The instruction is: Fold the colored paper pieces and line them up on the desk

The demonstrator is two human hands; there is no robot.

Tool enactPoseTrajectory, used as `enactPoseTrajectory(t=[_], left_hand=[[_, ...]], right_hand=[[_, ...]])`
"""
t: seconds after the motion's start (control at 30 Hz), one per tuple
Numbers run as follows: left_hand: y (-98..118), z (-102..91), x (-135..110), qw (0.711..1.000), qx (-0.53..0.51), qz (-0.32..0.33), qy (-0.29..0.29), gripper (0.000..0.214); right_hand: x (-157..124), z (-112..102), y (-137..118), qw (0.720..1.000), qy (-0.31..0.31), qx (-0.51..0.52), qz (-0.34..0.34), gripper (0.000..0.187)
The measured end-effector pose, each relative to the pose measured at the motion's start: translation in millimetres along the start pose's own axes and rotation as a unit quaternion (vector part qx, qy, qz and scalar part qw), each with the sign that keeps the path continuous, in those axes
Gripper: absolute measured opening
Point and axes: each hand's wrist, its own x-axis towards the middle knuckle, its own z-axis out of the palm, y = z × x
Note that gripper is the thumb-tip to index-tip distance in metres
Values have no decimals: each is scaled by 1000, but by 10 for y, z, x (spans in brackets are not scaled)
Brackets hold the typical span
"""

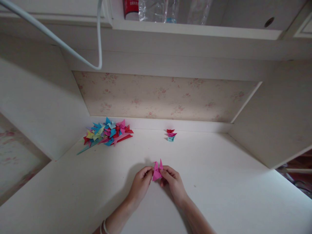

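Note:
A pink origami crane (157, 173) is held between my two hands above the front middle of the white desk (219, 195). My left hand (141, 182) pinches its left side between thumb and fingers. On the other side, my right hand (173, 182) grips the folded paper, with the thumb on top near its middle. Two pointed paper tips stick up away from me. Farther back stand three small folded papers (171, 134) in a short column, red, magenta and light blue.
A heap of colourful folded paper cranes (108, 132) lies at the back left of the desk. A pale cable (73, 53) hangs at the upper left. Overhead, a shelf (195, 30) holds clear plastic bottles (156, 11) and a red container (131, 8). Side panels flank the desk.

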Motion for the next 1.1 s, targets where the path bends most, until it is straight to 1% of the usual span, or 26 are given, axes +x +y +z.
enactPoseTrajectory(t=[0.47, 0.8, 1.1], left_hand=[[56, 1, -14, 1000, -9, -15, -9, 37], [87, 3, -22, 1000, -20, -11, -9, 36], [94, -4, -27, 1000, -14, -1, -2, 36]], right_hand=[[-4, 7, -21, 1000, 6, -2, 10, 38], [16, -10, 51, 1000, -1, 8, 0, 35], [8, -4, 24, 1000, 0, 9, 3, 37]])
